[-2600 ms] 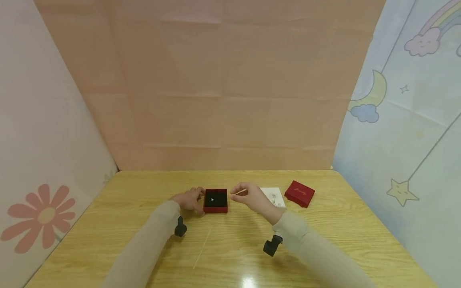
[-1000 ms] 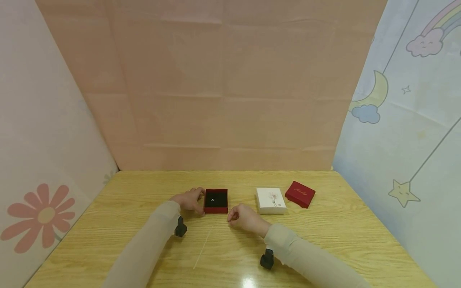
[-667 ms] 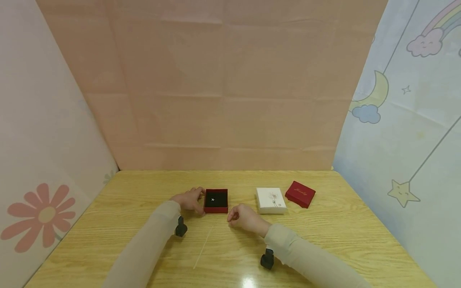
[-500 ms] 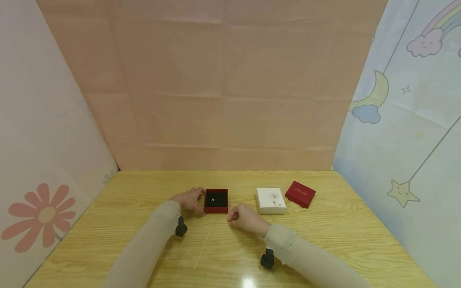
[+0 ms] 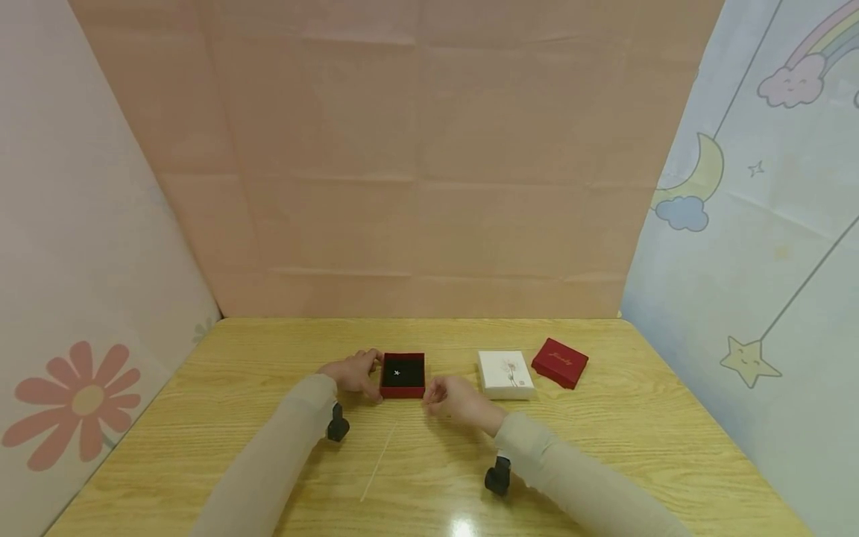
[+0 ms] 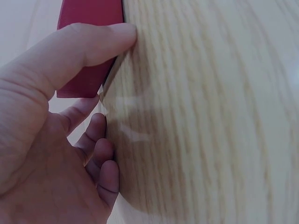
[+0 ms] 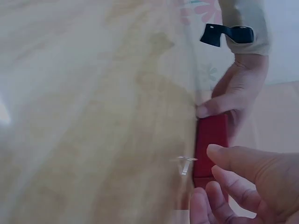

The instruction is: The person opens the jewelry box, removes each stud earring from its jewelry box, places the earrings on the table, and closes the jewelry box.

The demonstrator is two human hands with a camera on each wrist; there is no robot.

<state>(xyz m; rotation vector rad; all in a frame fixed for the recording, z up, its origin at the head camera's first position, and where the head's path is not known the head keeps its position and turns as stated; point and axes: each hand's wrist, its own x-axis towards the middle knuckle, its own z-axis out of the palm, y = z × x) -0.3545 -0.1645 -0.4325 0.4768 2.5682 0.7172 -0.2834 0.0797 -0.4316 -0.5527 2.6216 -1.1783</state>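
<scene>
A red jewelry box (image 5: 403,391) stands uncovered on the table, with a small silver star-shaped piece (image 5: 397,373) on its black insert (image 5: 411,373). My left hand (image 5: 352,373) grips the box at its left end, thumb (image 6: 107,39) across the front face and the other fingers toward the far side. Near the front right corner is my right hand (image 5: 459,403), its fingers loosely bent and nothing visible between thumb and index. A tiny shiny piece (image 7: 186,165) shows just beyond those fingertips in the right wrist view, beside the box.
To the right lie a white box (image 5: 505,373) with a flower print and a red lid (image 5: 560,363) with gold lettering. A thin pale line (image 5: 378,462) crosses the table (image 5: 268,358) in front. Printed cloths hang at the sides, a plain one behind.
Since the earliest frame, my right hand has come down and nearer from the box's right side, exposing the white box. Lately its fingers have shifted slightly. The left hand keeps its place.
</scene>
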